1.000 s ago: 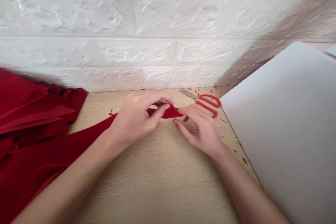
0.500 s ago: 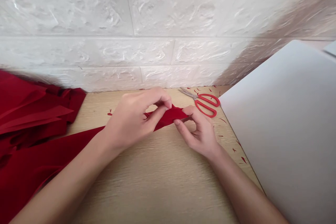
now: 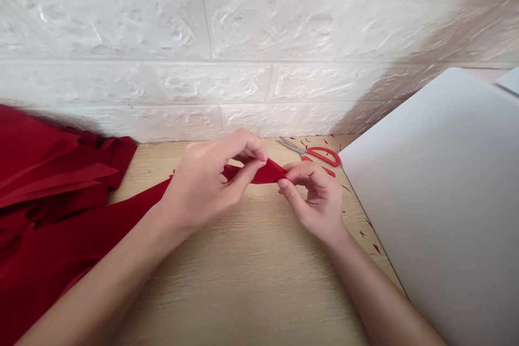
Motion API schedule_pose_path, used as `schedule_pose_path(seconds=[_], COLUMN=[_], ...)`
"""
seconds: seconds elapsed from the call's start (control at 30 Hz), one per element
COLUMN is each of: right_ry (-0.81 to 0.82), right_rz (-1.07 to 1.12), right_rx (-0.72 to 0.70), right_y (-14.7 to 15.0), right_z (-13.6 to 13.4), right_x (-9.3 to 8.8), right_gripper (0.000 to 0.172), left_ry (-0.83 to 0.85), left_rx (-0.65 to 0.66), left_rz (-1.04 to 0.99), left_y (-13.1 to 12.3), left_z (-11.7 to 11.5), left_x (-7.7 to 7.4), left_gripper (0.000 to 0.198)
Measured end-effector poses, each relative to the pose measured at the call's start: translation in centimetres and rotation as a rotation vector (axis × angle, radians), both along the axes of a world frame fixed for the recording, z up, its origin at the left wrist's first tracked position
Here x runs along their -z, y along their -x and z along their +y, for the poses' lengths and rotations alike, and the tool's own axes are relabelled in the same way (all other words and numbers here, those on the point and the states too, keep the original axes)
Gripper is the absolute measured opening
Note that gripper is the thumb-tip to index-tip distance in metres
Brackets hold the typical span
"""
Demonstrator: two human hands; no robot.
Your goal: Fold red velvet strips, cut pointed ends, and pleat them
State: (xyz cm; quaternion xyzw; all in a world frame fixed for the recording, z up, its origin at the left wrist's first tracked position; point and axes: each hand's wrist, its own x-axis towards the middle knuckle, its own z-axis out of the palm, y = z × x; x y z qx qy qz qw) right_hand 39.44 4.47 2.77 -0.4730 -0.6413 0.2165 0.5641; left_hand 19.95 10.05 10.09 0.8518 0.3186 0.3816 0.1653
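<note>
A long piece of red fabric [image 3: 133, 203] runs from the lower left across the table to my two hands. My left hand [image 3: 221, 178] pinches its upper edge between thumb and index finger. At the narrow right end of the fabric, my right hand [image 3: 314, 194] holds the tip between thumb and fingers. The cloth between the hands is folded to a slim, pointed shape. Scissors with red handles [image 3: 324, 155] lie just behind my right hand, which partly hides them.
More red fabric [image 3: 52, 157] is heaped at the left. Small red scraps [image 3: 377, 248] are scattered on the wooden table [image 3: 243, 281]. A large white board or panel [image 3: 454, 189] stands at the right. A white brick-patterned wall [image 3: 251, 21] rises behind.
My right thumb and fingers have closed together on the fabric's tip. The right hand has shifted slightly right and covers more of the scissors. The cloth between the hands looks narrower.
</note>
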Motion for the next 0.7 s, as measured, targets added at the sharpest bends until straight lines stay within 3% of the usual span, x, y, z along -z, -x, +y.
schedule_pose_path(seconds=[0.17, 0.4, 0.57, 0.7], right_ry=[-0.025, 0.044, 0.125, 0.186], right_rz=[-0.082, 0.223, 0.150, 0.235], right_rx=[0.041, -0.089, -0.107, -0.087], right_y=[-0.03, 0.03, -0.15, 0.41], right_z=[-0.14, 0.01, 0.25, 0.32], right_x=[-0.06, -0.15, -0.16, -0.14], right_gripper=[0.012, 0.032, 0.008, 0.016], left_ry=[-0.056, -0.138, -0.064, 0.005], left_rx=[0.005, 0.041, 0.027, -0.028], left_rz=[-0.013, -0.008, -0.054, -0.089], left_y=[0.08, -0.11, -0.28, -0.31], left_z=[-0.04, -0.51, -0.54, -0.67], left_x=[0.21, -0.07, -0.03, 0.12], left_gripper=[0.011, 0.015, 0.014, 0.016])
